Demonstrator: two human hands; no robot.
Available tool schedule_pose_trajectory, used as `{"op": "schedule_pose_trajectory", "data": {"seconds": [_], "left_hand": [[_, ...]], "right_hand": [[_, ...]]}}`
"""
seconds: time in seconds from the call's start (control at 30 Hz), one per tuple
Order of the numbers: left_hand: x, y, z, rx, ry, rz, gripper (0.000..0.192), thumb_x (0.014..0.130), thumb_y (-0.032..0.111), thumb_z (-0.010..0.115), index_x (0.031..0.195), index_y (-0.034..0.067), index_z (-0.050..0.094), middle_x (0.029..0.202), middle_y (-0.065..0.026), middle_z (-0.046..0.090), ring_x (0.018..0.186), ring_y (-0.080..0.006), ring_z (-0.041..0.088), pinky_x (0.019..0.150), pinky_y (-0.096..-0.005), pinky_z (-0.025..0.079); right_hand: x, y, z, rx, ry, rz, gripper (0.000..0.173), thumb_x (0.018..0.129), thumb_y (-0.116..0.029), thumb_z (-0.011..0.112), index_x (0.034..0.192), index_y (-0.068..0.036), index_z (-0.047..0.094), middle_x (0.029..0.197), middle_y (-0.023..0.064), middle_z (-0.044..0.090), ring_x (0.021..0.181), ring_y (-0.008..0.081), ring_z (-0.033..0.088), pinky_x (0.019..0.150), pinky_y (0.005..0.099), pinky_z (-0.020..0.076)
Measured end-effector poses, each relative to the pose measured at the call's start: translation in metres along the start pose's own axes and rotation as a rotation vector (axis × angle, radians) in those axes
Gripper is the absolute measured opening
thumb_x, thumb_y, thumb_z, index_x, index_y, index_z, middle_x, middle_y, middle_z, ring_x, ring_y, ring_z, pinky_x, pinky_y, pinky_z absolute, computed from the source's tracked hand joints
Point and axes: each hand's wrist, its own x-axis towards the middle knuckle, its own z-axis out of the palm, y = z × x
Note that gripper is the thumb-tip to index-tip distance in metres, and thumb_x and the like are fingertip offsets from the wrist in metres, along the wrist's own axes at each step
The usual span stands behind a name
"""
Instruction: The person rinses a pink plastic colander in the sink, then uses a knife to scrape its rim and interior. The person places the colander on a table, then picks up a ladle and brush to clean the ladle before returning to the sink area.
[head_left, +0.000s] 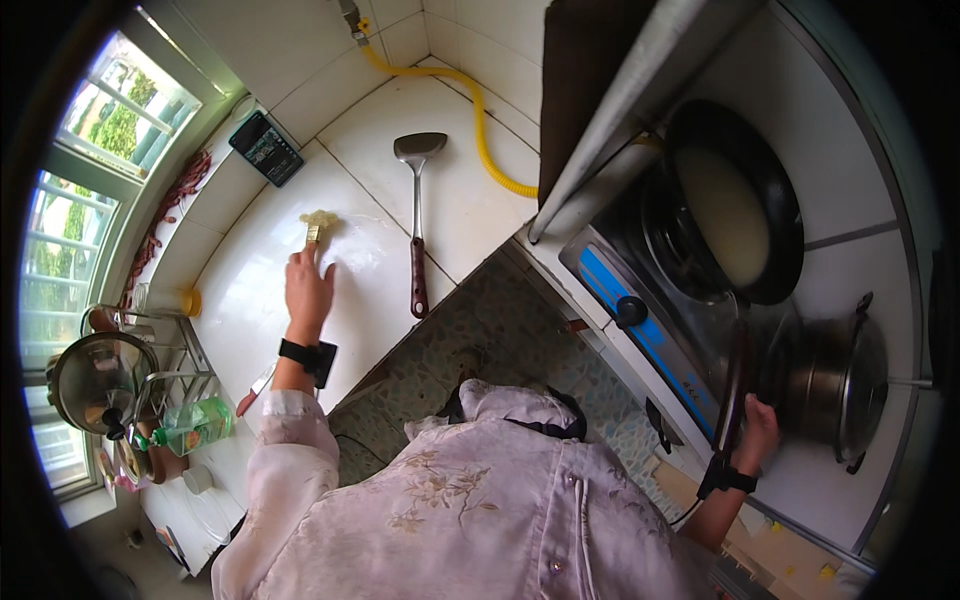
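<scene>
My left hand is low over the white tiled counter, its fingers on a flat bristle brush. The brush's pale bristles spread on the counter, and its handle is hidden under my hand. Glossy wet streaks surround it. My right hand is beside the dark handle of a black wok. That handle passes in front of my wrist strap, and I cannot tell whether my fingers grip it. Pale cloudy liquid lies in the wok, which sits over a gas stove.
A metal spatula lies near the counter's edge. Behind it runs a yellow gas hose. A phone leans at the wall. On the left are a knife, a green bottle and a glass lid. A lidded pot stands right.
</scene>
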Motion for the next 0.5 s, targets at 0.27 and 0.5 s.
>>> {"op": "schedule_pose_trajectory", "data": {"seconds": [0.27,0.5], "left_hand": [[-0.027,0.129,0.025,-0.320,-0.313,0.019,0.068,0.080,0.031,0.069,0.134,0.003,0.039,0.104,-0.0222,0.056,0.096,-0.0383,0.056,0.080,-0.0424,0.048],[-0.032,0.121,0.039,-0.359,-0.251,-0.151,0.055,0.074,0.005,0.059,0.126,0.000,0.043,0.104,-0.0249,0.053,0.094,-0.0418,0.054,0.080,-0.0466,0.047]], "right_hand": [[-0.008,0.033,0.003,-0.085,-0.034,0.026,0.024,0.083,-0.021,0.073,0.071,-0.003,0.062,0.068,-0.0026,0.057,0.065,0.0053,0.047,0.063,0.0209,0.0391],[0.000,0.063,-0.002,-0.086,-0.180,-0.022,0.033,0.094,-0.031,0.056,0.095,0.001,0.063,0.081,-0.0011,0.060,0.071,0.0088,0.053,0.065,0.0257,0.0441]]}}
